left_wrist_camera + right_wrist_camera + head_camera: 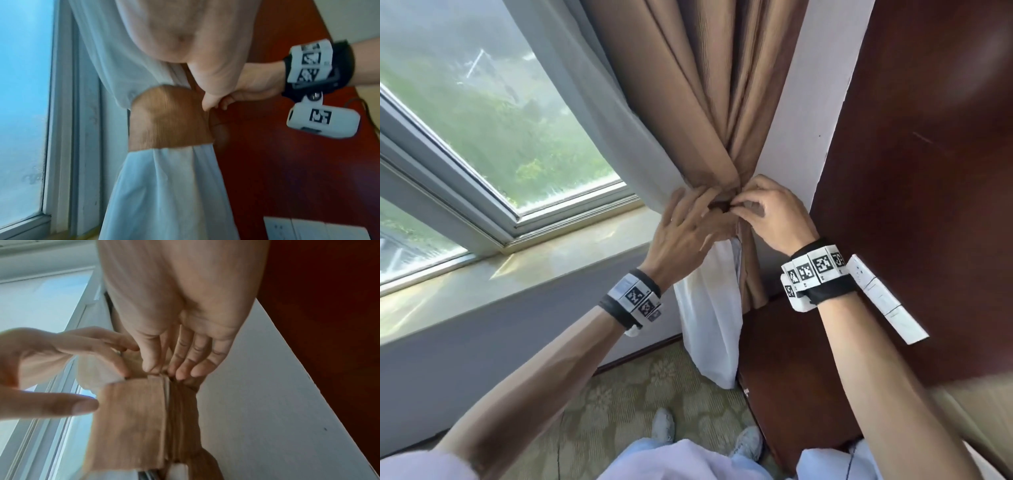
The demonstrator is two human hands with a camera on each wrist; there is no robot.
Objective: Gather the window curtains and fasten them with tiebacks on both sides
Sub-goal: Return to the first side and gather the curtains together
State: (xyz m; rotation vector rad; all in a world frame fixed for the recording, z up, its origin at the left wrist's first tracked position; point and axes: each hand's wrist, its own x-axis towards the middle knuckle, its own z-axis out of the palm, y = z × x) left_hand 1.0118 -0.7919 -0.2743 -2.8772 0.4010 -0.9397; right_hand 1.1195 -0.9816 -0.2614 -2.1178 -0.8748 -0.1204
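Tieback (168,118) fastening hidden behind hands (726,214)

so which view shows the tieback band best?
Left wrist: the tan tieback wraps the gathered curtains, its full width unobstructed. Right wrist shows it close but blurred, with fingertips at its top edge. In head, both hands cover it.

curtain (688,85): tan | sheer curtain (715,325): white | tieback (170,120): tan, ribbed | wall panel (928,137): dark red-brown | carpet (637,394): olive floral
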